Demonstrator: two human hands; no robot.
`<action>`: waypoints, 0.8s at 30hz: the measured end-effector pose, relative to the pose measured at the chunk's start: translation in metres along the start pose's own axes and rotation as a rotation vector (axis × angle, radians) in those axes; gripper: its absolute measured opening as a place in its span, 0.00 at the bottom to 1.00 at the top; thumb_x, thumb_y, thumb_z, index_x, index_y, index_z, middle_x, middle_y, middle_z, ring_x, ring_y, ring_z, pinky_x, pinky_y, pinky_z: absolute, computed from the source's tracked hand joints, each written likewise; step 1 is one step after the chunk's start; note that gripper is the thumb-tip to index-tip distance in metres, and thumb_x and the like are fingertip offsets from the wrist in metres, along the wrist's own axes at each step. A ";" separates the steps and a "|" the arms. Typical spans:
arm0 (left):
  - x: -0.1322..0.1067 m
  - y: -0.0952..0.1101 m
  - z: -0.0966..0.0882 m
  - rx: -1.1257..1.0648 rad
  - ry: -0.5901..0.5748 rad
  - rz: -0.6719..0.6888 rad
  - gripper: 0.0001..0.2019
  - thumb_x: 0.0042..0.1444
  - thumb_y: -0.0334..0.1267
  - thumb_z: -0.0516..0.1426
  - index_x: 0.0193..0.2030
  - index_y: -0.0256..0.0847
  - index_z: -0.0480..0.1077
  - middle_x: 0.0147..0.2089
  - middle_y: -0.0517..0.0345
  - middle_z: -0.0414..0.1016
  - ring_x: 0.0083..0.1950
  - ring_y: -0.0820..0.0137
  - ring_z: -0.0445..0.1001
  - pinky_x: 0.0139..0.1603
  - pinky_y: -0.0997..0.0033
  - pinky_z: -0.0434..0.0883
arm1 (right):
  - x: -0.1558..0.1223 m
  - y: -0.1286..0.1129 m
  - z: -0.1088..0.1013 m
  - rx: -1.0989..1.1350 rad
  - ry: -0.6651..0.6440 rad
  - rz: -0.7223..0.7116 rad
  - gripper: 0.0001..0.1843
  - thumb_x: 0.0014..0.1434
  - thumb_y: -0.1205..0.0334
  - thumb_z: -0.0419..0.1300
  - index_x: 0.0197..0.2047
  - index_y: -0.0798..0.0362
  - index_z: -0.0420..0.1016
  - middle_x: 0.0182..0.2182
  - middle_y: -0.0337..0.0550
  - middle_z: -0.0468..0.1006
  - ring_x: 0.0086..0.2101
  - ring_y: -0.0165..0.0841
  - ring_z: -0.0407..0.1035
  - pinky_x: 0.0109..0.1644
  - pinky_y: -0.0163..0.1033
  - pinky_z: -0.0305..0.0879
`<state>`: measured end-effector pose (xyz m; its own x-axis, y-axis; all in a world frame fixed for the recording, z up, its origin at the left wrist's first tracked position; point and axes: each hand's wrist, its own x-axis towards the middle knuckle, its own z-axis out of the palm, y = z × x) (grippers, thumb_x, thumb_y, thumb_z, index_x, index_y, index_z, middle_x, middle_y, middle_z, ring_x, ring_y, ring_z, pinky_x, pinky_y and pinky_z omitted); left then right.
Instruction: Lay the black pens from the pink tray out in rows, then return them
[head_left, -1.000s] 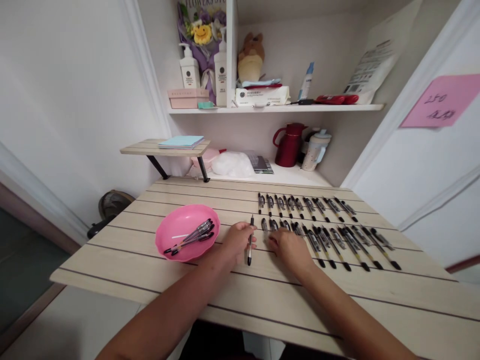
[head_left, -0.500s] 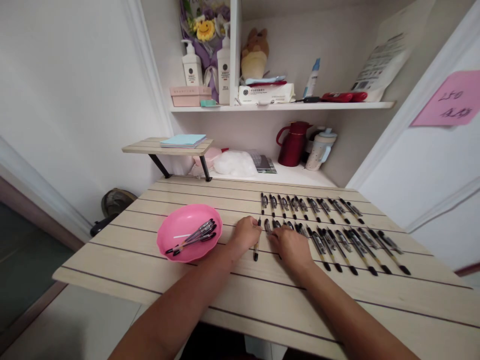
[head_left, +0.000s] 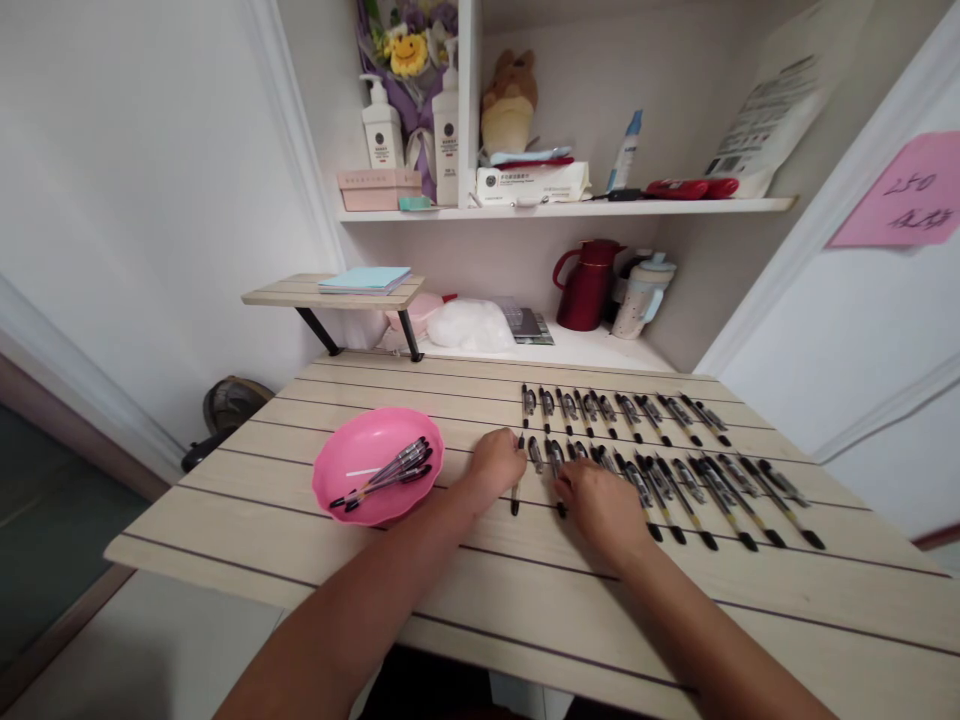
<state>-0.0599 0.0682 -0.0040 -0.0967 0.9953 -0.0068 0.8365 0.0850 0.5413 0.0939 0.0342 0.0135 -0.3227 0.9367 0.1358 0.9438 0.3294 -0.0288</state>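
My left hand (head_left: 498, 462) is closed around an upright-lying pen (head_left: 516, 492) with a dark end, close to the tabletop. A small dark pen cap (head_left: 534, 455) lies just right of it. My right hand (head_left: 604, 503) is over the left part of the nearer row, fingers curled together, fingertips at a pen (head_left: 556, 462) there; its grip is partly hidden. Farther right in this row lie several clear pens with black ends (head_left: 724, 492) and short caps beside them. Behind it runs a second row of pens (head_left: 630, 418).
A pink bowl (head_left: 330, 455) left of my hands holds several pens and a thin white strip. A small raised shelf (head_left: 281, 291) bears blue paper (head_left: 365, 279). At the back stand a red jug (head_left: 587, 288) and a pale cup (head_left: 639, 300), below a loaded white shelf (head_left: 420, 215).
My right hand has shifted slightly right and toward me, uncovering more of the pens at the row's left end. My left hand stays nearly in place with its pen.
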 end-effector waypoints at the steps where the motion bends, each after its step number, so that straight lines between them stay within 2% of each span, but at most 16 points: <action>1: 0.000 0.001 0.000 0.012 -0.001 0.001 0.12 0.49 0.37 0.52 0.39 0.38 0.71 0.42 0.48 0.75 0.44 0.64 0.70 0.42 0.71 0.62 | -0.003 0.002 -0.001 0.001 -0.003 0.007 0.12 0.59 0.59 0.49 0.30 0.53 0.70 0.32 0.45 0.74 0.29 0.31 0.70 0.26 0.33 0.50; 8: 0.007 0.009 0.000 0.060 -0.005 0.012 0.13 0.49 0.35 0.52 0.40 0.37 0.71 0.43 0.46 0.74 0.45 0.62 0.70 0.42 0.70 0.63 | -0.017 0.008 -0.005 0.025 -0.002 0.004 0.14 0.59 0.57 0.49 0.28 0.53 0.70 0.31 0.43 0.75 0.29 0.30 0.70 0.26 0.33 0.50; 12: 0.008 0.010 0.001 0.067 0.004 0.015 0.13 0.51 0.38 0.51 0.41 0.37 0.71 0.42 0.45 0.74 0.46 0.61 0.70 0.42 0.69 0.63 | -0.023 0.006 -0.002 0.046 0.008 0.011 0.15 0.59 0.56 0.48 0.28 0.52 0.70 0.30 0.42 0.75 0.29 0.31 0.70 0.25 0.33 0.48; 18: 0.004 0.009 -0.004 0.048 0.016 0.001 0.13 0.51 0.37 0.51 0.41 0.36 0.71 0.43 0.45 0.74 0.46 0.64 0.70 0.43 0.72 0.62 | -0.035 0.005 -0.001 0.106 0.026 -0.012 0.14 0.59 0.57 0.48 0.27 0.52 0.70 0.29 0.42 0.74 0.28 0.31 0.69 0.25 0.33 0.48; 24: -0.004 0.008 -0.006 0.039 0.002 -0.027 0.13 0.51 0.38 0.52 0.40 0.36 0.71 0.42 0.45 0.75 0.43 0.64 0.71 0.41 0.72 0.63 | -0.039 -0.008 -0.007 0.140 0.022 -0.037 0.14 0.60 0.58 0.47 0.30 0.52 0.71 0.30 0.43 0.74 0.29 0.31 0.69 0.27 0.33 0.50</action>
<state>-0.0563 0.0645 0.0051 -0.1205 0.9925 -0.0196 0.8539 0.1137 0.5079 0.0990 -0.0056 0.0156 -0.3541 0.9212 0.1614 0.9114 0.3786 -0.1615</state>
